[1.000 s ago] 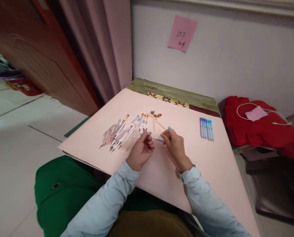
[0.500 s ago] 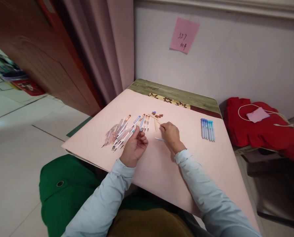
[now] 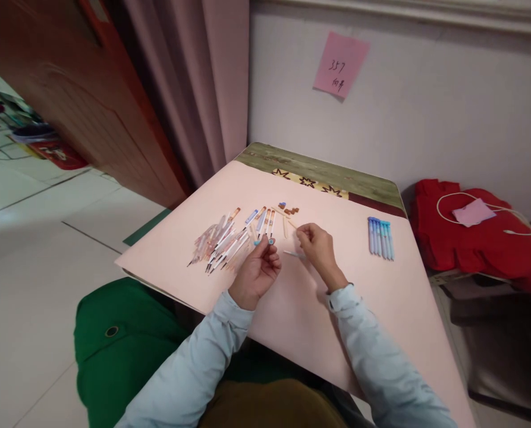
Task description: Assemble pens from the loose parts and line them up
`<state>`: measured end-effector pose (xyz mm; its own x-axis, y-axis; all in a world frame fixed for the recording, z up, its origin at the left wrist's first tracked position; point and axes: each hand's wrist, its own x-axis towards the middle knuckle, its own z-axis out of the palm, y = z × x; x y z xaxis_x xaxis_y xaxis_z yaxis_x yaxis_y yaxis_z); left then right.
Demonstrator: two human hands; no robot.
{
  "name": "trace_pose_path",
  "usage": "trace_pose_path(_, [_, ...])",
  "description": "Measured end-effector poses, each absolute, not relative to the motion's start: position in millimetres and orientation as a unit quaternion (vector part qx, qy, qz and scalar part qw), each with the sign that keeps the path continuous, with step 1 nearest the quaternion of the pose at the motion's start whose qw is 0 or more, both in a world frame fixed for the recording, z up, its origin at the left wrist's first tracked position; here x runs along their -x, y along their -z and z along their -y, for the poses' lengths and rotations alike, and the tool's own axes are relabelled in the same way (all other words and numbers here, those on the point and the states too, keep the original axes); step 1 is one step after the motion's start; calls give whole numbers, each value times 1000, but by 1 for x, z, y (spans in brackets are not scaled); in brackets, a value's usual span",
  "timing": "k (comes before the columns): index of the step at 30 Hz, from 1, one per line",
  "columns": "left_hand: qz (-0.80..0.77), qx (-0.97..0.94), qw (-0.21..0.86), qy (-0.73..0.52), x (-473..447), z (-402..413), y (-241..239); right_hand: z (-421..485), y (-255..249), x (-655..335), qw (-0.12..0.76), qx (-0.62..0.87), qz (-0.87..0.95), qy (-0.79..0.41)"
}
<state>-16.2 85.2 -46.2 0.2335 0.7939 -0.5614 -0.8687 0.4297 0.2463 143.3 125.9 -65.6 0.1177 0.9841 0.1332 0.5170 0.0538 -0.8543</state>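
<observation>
My left hand is curled with its fingers pinched on a small blue piece, just in front of a heap of pen parts. My right hand is closed in a pinch beside a thin cream stick; what it grips is too small to name. Between the two hands a thin white refill lies on the pink sheet. A few small brown caps sit beyond the sticks. A row of blue pens lies side by side to the right.
The pink sheet covers a small table with a green patterned edge against the wall. A pink note hangs on the wall. A red cloth with a white cable lies to the right. A curtain and a wooden door stand at the left.
My right hand reached out to the cream sticks and has drawn back a little. My left hand has stayed pinched by the heap. The refill now lies on the sheet.
</observation>
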Motion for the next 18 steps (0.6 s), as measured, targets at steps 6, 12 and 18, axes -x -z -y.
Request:
trace_pose_path(6, [-306, 59, 802, -509, 3, -80, 50, -86, 45, -124, 576, 484, 429, -499])
trace_pose_path(12, [-318, 50, 801, -504, -4, -76, 54, -73, 52, -111, 589, 491, 460, -448])
trace_pose_path(18, [-302, 51, 809, -502, -7, -75, 59, -67, 57, -113, 572, 510, 540, -348])
